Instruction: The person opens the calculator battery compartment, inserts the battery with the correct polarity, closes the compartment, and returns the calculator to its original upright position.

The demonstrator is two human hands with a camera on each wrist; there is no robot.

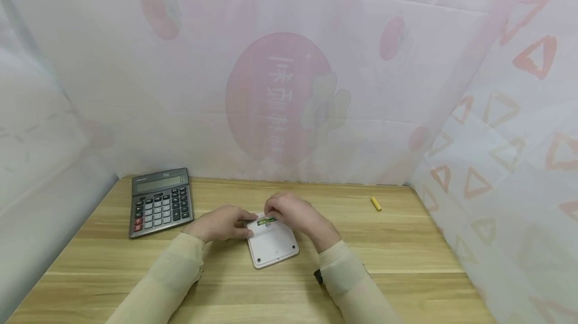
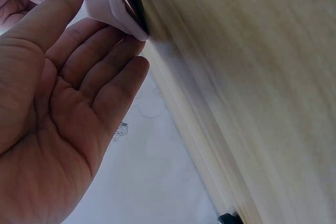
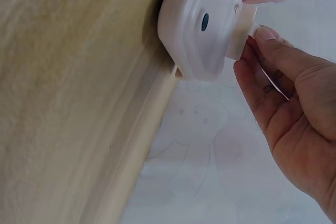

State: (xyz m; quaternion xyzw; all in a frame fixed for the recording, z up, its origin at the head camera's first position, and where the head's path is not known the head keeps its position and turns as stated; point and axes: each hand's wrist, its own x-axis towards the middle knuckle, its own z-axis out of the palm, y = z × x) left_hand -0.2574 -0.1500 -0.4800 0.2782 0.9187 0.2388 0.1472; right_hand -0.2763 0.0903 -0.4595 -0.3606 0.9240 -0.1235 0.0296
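Observation:
A flat white device (image 1: 274,245) with rounded corners and dark round feet lies back side up on the table. Near its far edge, a green battery (image 1: 266,221) shows in an uncovered slot. My left hand (image 1: 221,224) grips the device's left edge, thumb on top and fingers at the side, as the left wrist view shows. Over the far right part, my right hand (image 1: 295,213) pinches a small white battery cover (image 3: 240,39) by its tab, held against or just above the device; I cannot tell whether they touch.
A grey desk calculator (image 1: 161,202) lies at the far left of the wooden table (image 1: 406,264). One yellow battery (image 1: 376,204) lies at the far right. Printed cloth walls (image 1: 194,128) stand along the back and both sides.

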